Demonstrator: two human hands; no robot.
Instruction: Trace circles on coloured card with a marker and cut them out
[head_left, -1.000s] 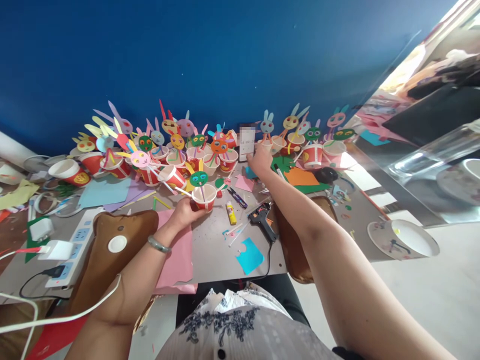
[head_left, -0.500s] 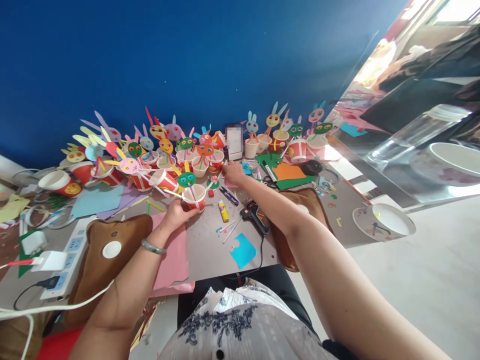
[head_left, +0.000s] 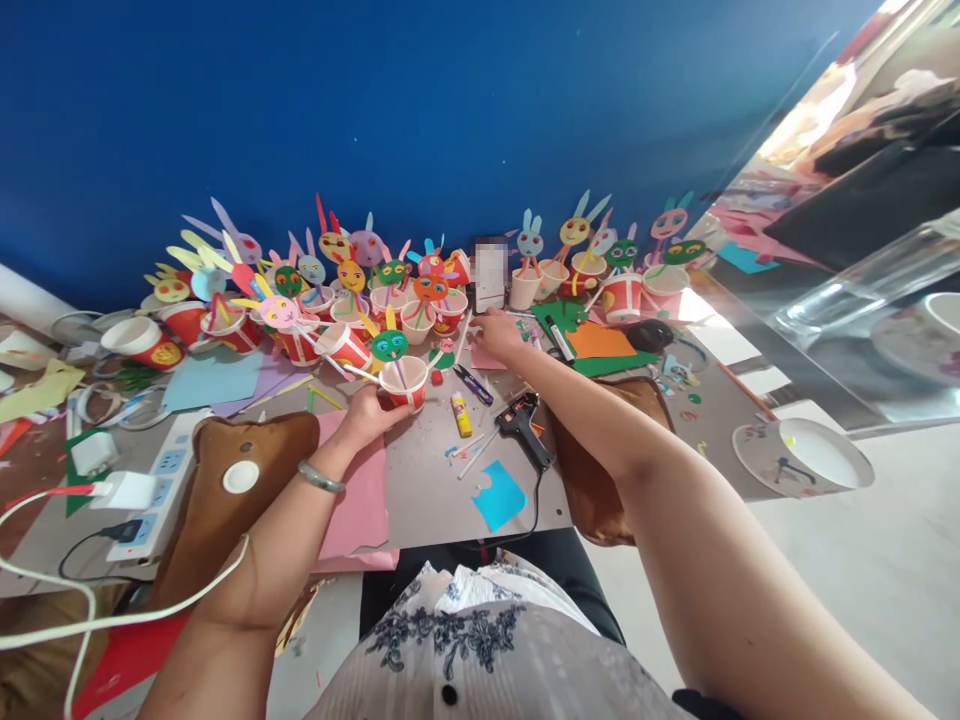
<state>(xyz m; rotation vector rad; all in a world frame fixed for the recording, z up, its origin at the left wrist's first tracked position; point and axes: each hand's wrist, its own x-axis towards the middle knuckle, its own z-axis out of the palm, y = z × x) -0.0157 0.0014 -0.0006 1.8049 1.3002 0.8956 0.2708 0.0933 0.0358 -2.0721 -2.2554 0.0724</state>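
Note:
My left hand (head_left: 373, 418) is closed around the side of a red and white paper cup (head_left: 403, 384) at the table's near middle. A green paper rabbit face (head_left: 390, 346) with yellow ears rises from this cup, and a white stick juts out to its left. Farther back, my right hand (head_left: 495, 336) reaches in front of the phone (head_left: 491, 275), above pink paper (head_left: 489, 354). Its fingers are curled together beside a thin white stick (head_left: 464, 326); what they hold, if anything, is hidden.
Several cups with paper rabbit faces line the blue wall (head_left: 450, 110). Between my arms lie a glue stick (head_left: 460, 414), snips (head_left: 474, 385), a corded glue gun (head_left: 527, 430) and blue paper (head_left: 499, 496). A power strip (head_left: 161, 490) is at left, a bowl (head_left: 802, 460) at right.
The view has shifted, so the whole table appears farther right. My left hand stays on the cup, and my right hand remains near the phone with little visible movement.

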